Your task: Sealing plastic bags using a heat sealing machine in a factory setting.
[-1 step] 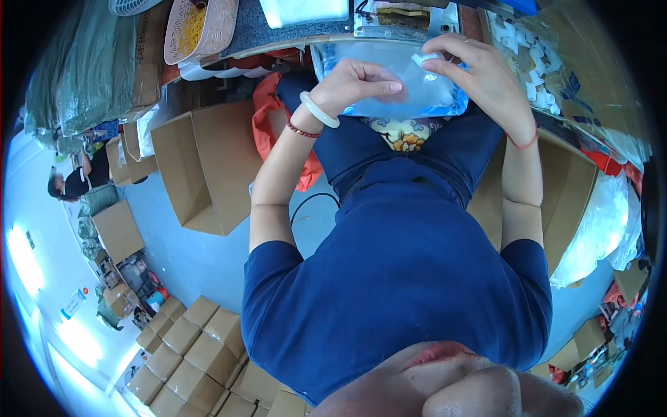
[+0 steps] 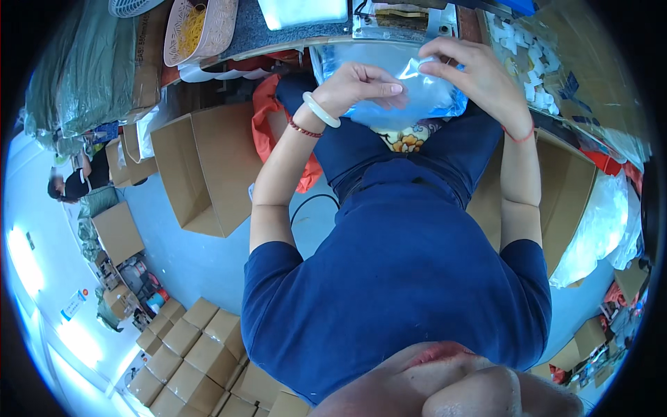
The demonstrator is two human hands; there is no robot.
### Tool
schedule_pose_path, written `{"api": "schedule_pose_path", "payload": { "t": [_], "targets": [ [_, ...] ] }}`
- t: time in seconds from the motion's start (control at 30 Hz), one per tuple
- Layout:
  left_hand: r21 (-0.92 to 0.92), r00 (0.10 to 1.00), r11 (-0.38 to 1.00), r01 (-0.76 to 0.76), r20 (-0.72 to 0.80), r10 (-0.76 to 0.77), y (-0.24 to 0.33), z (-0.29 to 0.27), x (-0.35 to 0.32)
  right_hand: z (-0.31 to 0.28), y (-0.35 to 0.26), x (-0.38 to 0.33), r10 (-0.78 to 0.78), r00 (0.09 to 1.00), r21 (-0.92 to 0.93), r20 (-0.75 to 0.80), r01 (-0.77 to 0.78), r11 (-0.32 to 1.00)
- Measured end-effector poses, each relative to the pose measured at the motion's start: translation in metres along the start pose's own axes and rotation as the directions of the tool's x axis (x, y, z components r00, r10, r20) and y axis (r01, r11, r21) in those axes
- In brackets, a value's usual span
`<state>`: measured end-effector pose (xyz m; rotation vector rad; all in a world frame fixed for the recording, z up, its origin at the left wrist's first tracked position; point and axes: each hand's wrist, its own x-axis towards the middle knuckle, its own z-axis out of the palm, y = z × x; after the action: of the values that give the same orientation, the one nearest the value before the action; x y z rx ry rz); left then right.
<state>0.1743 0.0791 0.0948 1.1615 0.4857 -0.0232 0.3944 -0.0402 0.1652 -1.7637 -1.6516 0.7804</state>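
A clear plastic bag hangs in front of me over my lap, its film catching the light. My left hand, with a pale bangle and a red beaded bracelet at the wrist, is closed on the bag's left side between thumb and fingers. My right hand pinches a small white piece between thumb and forefinger at the bag's upper right. The fingertips partly hide that piece, and I cannot tell whether it is inside the bag. Behind lies more clear and blue plastic film by the bench edge.
Loose white plastic pieces lie at the right. A woven basket holds yellow rubber bands. A metal fixture sits on the bench. Open cartons flank my legs; stacked boxes stand lower left. Another person is far left.
The clear bag has come up between my hands and shows brighter. My right hand has shifted slightly left and down with the white piece; my left hand has barely moved.
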Motion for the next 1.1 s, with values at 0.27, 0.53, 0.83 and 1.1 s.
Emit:
{"api": "schedule_pose_path", "payload": {
  "t": [0.27,0.53,0.83,1.1],
  "targets": [
    [-0.387,0.993,0.919,-0.076,-0.117,0.032,-0.021,-0.024,0.062,0.012,0.085,0.006,-0.025,0.950,-0.283,-0.312,-0.068,0.957],
    [-0.377,0.986,0.925,-0.047,-0.168,-0.018,-0.018,-0.028,0.076,-0.004,0.162,-0.002,-0.087,0.864,-0.709,-0.496,-0.346,0.614],
    [0.993,0.485,-0.105,0.051,0.067,0.872,-0.032,-0.133,0.034,-0.007,0.115,-0.025,0.245,0.550,0.072,-0.799,-0.316,0.946],
    [0.780,0.535,0.625,-0.026,-0.517,0.668,-0.019,-0.066,-0.011,0.049,0.013,-0.029,0.183,0.906,0.247,-0.380,-0.091,0.965]
  ]
}}
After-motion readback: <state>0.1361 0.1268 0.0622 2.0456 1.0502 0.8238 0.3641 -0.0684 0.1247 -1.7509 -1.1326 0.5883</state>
